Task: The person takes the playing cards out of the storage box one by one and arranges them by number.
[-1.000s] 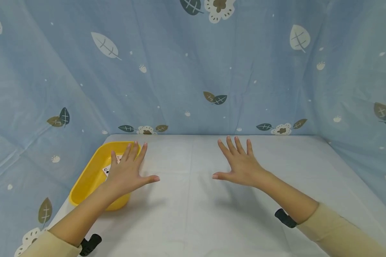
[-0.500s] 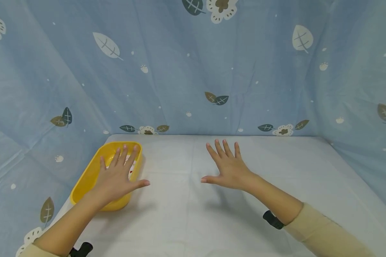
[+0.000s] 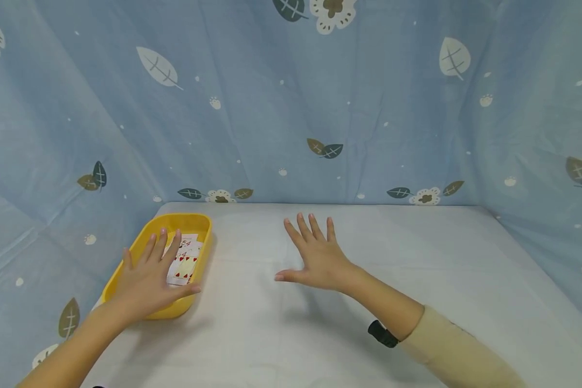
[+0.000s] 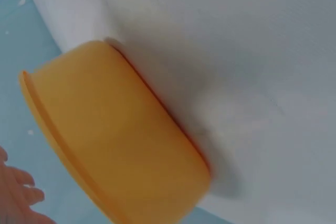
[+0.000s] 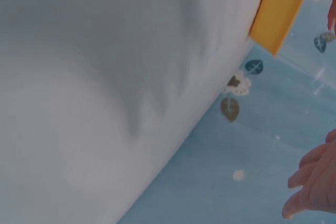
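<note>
My left hand [image 3: 147, 280] hovers over the yellow plastic basin [image 3: 201, 269] at the left of the table, fingers spread and thumb out to the right. Inside the basin lie several playing cards [image 3: 186, 264], partly covered by that hand. In the left wrist view the basin's side wall [image 4: 121, 135] fills the middle, with the left fingers [image 4: 23, 192] at the lower left edge. My right hand [image 3: 320, 261] is held above the middle of the table, fingers spread, holding nothing. The right wrist view shows its fingers [image 5: 310, 182] at the lower right.
A white cloth [image 3: 417, 258] covers the table. Blue patterned fabric [image 3: 252, 108] hangs behind it and along both sides. A black strap mount [image 3: 383, 334] sits on the right wrist by the beige sleeve [image 3: 446, 345].
Both hands have moved to the left and slightly toward me, fingers still spread. The left hand now covers less of the cards, and more of them show.
</note>
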{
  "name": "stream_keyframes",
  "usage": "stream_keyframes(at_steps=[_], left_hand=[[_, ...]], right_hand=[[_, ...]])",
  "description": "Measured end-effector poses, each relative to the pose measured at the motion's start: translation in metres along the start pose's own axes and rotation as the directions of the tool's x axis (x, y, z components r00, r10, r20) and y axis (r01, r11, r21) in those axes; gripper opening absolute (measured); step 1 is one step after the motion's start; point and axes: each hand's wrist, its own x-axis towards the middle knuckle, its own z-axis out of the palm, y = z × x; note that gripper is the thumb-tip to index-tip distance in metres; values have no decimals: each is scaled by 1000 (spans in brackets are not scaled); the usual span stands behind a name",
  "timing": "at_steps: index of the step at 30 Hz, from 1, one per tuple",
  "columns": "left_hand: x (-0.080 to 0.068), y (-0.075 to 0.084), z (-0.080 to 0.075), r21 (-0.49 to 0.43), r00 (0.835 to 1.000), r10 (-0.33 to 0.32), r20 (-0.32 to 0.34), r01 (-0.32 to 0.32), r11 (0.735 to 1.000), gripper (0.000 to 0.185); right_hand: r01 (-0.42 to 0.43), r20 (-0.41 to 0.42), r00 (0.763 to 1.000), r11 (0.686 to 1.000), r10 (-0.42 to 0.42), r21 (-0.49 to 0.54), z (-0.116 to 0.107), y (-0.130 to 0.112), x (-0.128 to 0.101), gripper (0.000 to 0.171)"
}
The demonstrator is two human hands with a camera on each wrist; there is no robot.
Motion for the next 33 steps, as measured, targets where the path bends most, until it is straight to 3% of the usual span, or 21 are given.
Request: stream_keyframes(at_steps=[8,19,29,33], left_hand=[[-12,-17,-6,19,1000,-17,-9,17,1000,114],[-25,-43,0,6,998,-59,-21,59,998,118],[-33,-70,6,-55,989,56,-140,-65,996,118],[-36,-81,11,-80,989,59,-137,-70,994,118]], right_hand=[[46,-8,999,998,-46,30,4,-21,7,104],[94,33,995,995,-96,41,18,-45,24,104],[105,72,991,993,-109,57,33,-69,38,104],[102,78,992,994,-104,29,40,-80,46,106]])
